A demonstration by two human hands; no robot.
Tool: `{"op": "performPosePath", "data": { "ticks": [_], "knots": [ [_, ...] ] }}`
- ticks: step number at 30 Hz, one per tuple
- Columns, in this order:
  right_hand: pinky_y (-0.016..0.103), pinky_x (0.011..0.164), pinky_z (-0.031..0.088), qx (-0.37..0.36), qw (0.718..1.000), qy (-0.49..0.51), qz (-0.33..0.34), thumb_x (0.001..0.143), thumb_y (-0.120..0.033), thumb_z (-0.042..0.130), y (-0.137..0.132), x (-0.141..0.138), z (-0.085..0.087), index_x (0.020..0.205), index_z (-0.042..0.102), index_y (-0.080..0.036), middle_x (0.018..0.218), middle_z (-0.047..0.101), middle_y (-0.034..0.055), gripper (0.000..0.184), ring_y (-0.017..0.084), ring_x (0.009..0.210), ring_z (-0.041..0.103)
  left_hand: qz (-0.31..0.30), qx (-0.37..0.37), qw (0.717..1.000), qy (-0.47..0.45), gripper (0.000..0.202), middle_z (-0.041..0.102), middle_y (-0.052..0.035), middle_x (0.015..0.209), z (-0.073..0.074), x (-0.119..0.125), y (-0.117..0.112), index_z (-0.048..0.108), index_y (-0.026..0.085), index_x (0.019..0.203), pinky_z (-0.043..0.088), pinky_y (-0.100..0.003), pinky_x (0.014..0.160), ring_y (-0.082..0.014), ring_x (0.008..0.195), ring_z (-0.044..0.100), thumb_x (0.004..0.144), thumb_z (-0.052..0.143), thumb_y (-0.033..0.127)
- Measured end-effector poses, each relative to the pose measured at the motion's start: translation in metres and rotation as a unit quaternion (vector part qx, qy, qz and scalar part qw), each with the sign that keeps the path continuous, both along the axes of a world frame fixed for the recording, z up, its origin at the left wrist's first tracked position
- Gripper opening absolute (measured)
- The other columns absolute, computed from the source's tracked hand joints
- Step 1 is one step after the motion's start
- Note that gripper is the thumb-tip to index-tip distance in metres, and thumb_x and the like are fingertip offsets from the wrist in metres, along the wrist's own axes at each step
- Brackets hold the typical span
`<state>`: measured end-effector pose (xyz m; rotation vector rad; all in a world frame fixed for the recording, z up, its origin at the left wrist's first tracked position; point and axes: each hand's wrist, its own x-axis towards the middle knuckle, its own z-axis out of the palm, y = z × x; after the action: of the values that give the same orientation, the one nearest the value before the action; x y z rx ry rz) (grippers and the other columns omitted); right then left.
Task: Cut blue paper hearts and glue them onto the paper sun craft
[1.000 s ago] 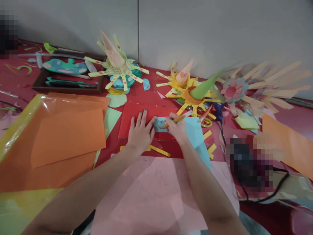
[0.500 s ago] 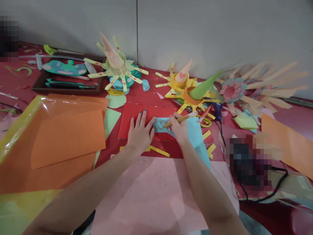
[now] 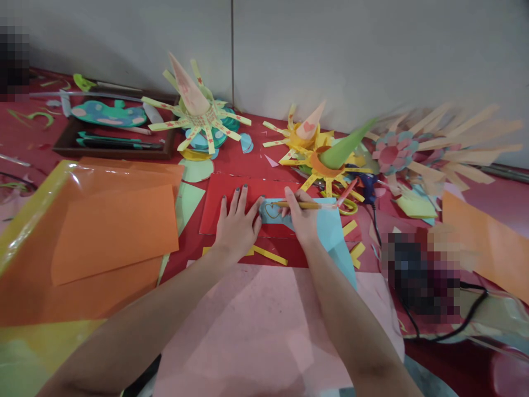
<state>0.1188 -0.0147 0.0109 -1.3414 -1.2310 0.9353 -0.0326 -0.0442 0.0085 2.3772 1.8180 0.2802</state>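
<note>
My right hand (image 3: 300,215) is closed around a gold-brown pen (image 3: 308,205), its tip over a heart outline drawn on a light blue paper (image 3: 328,220). The blue paper lies across a red rectangular board (image 3: 215,201) and hangs past its lower right edge. My left hand (image 3: 237,223) rests flat on the board with fingers spread, the thumb and index finger at the left edge of the blue paper. Beneath my forearms is a large pink sheet (image 3: 264,325).
Orange sheets (image 3: 119,231) lie at left. Behind them stands a brown tray (image 3: 66,143) with pens. Paper cones with strips (image 3: 192,105) and a green cone (image 3: 343,151) line the wall. Yellow strips (image 3: 270,255) lie near the board; a black cord (image 3: 458,333) runs at right.
The pen has swung to a flatter angle and its tip has moved up and left along the heart. My right hand has shifted with it. My left hand stays put.
</note>
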Motion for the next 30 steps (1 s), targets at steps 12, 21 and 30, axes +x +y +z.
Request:
{"op": "performPosePath", "data": {
  "ticks": [12, 21, 30],
  "knots": [
    [0.030, 0.048, 0.051, -0.040, 0.972, 0.206, -0.107, 0.080, -0.049, 0.050, 0.017, 0.018, -0.007, 0.064, 0.048, -0.025, 0.044, 0.040, -0.0062, 0.029, 0.012, 0.039, 0.040, 0.004, 0.000, 1.000, 0.006, 0.050, 0.024, -0.0117, 0.151, 0.002, 0.000, 0.001, 0.032, 0.026, 0.142, 0.019, -0.055, 0.111, -0.0305, 0.139, 0.023, 0.093, 0.030, 0.032],
    [0.026, 0.046, 0.049, -0.068, 0.951, 0.280, -0.108, 0.075, -0.053, 0.055, 0.018, 0.024, -0.005, 0.063, 0.046, -0.024, 0.039, 0.037, -0.0088, 0.032, 0.010, 0.037, 0.040, 0.005, 0.008, 1.000, 0.005, 0.049, 0.026, -0.0114, 0.151, 0.001, 0.000, 0.000, 0.037, 0.023, 0.140, 0.022, -0.055, 0.110, -0.0306, 0.139, 0.025, 0.092, 0.030, 0.032],
    [0.024, 0.048, 0.048, -0.040, 0.947, 0.302, -0.104, 0.074, -0.052, 0.056, 0.017, 0.019, -0.006, 0.065, 0.050, -0.023, 0.046, 0.042, -0.0072, 0.031, 0.009, 0.041, 0.043, 0.008, 0.020, 1.000, 0.015, 0.049, 0.026, -0.0169, 0.150, 0.003, 0.003, 0.000, 0.038, 0.018, 0.139, 0.022, -0.057, 0.109, -0.0328, 0.138, 0.026, 0.091, 0.031, 0.028]
  ]
}}
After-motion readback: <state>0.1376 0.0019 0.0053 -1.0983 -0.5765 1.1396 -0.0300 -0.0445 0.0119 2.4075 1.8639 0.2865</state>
